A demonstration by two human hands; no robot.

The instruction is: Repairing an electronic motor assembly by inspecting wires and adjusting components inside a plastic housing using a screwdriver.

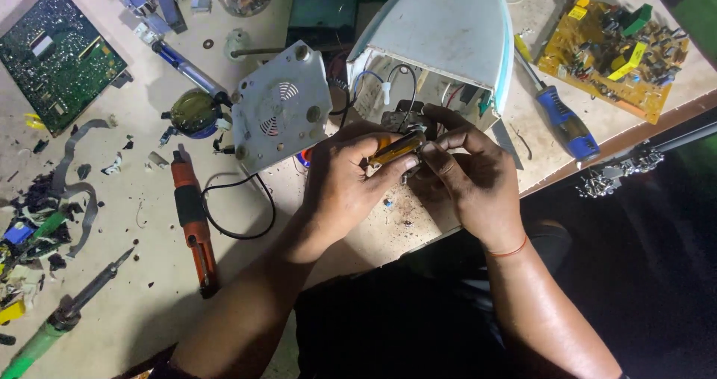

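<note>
At bench edge, before open white housing [441, 35] with wires [388, 80] inside, we see hands together: left hand [347, 188] clamped on yellow screwdriver handle [396, 147], right hand [467, 174] pinching small dark part [407, 119]; blue screwdriver [564, 121] lying nearby.

Bright, warm light falls on the tabletop [149, 274] from about twelve o'clock, throwing soft shadows toward six o'clock. Glare whitens the pale housing [441, 28] at one o'clock. Everything from three to six o'clock sinks into near black. Focus is fairly sharp at centre, slightly soft at the edges.
</note>
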